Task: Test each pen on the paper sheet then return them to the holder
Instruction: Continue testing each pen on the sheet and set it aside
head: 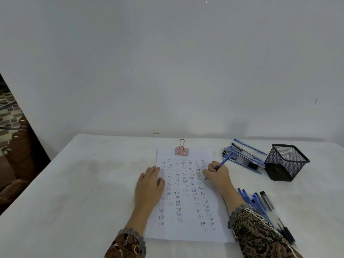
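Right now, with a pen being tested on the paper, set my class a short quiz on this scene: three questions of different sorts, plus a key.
1. True or false: the left hand lies flat on the left edge of the paper sheet.
2. What does the right hand grip? A) a blue pen B) a pencil C) scissors
3. Short answer: on which side of the sheet does the mesh holder stand?

Key: 1 true; 2 A; 3 right.
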